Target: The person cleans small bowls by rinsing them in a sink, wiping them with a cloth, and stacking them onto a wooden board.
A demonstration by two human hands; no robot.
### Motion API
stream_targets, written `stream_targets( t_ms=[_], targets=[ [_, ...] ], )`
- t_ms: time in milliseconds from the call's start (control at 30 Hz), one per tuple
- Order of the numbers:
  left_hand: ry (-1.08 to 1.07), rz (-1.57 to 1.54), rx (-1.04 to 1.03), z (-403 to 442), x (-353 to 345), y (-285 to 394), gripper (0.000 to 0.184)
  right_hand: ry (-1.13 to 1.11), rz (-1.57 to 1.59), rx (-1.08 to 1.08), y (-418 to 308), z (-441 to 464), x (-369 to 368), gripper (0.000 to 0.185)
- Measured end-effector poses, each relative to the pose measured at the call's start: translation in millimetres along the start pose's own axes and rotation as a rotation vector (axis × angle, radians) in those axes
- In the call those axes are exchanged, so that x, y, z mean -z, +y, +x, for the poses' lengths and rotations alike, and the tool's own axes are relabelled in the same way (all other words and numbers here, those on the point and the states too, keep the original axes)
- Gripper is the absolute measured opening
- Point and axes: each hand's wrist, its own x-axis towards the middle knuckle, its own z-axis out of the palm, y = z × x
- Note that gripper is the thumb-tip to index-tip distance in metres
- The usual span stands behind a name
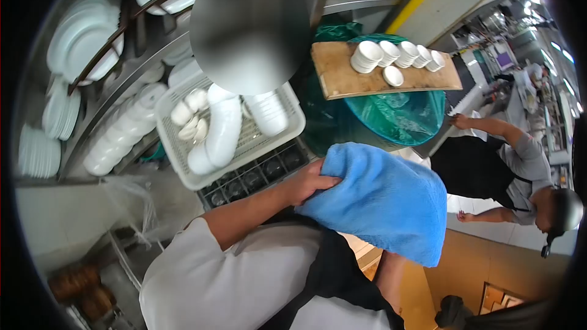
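A blue towel [382,198] hangs spread out in front of my body. My left hand [309,182] is closed on its left edge, the thumb lying over the cloth. From below, my right forearm [391,278] reaches up behind the towel's lower edge, and the cloth hides my right hand and its fingers. Close beyond my left hand is a white plastic basket [290,137], which holds stacked white bowls [223,125], more stacked white dishes [269,113] and several white spoons [191,116].
A wooden board [333,73] with stacks of small white cups [367,56] lies across a bin lined with green plastic [397,113]. A dark glass rack [254,177] sits beneath the basket. Shelves [92,91] at left bear plates and bowls. A co-worker [489,168] is at right.
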Motion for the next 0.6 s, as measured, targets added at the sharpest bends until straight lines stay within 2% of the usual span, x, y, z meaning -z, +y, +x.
stream_targets(
  t_ms=[167,233,300,367,400,433,500,533,567,600],
  targets=[
    [-0.002,0.087,0.006,29,5,37,0.052,-0.084,-0.272,0.089,-2,34,-62,0.055],
    [-0.059,0.129,-0.131,38,2,51,0.052,-0.114,-0.383,0.100,4,40,-79,0.053],
    [-0.069,0.222,-0.162,52,0,47,0.054,-0.143,-0.495,0.091,18,43,-88,0.052],
    [-0.089,0.674,-0.294,64,-3,37,0.054,-0.182,-0.605,0.061,36,42,-90,0.051],
    [-0.136,0.804,-0.238,67,-6,33,0.054,-0.210,-0.659,0.040,46,40,-88,0.051],
    [-0.086,0.803,-0.235,71,-8,29,0.054,-0.255,-0.686,0.020,55,40,-83,0.051],
    [-0.093,1.173,-0.206,70,-5,20,0.054,-0.517,-0.475,-0.093,54,35,-64,0.045],
    [-0.038,1.170,-0.194,67,0,21,0.054,-0.478,-0.382,-0.151,53,45,-66,0.042],
    [0.013,1.084,-0.255,66,4,24,0.056,-0.491,-0.414,-0.119,53,56,-67,0.043],
    [0.056,1.004,-0.317,66,6,26,0.057,-0.566,-0.440,-0.116,51,64,-70,0.050]
  ],
)
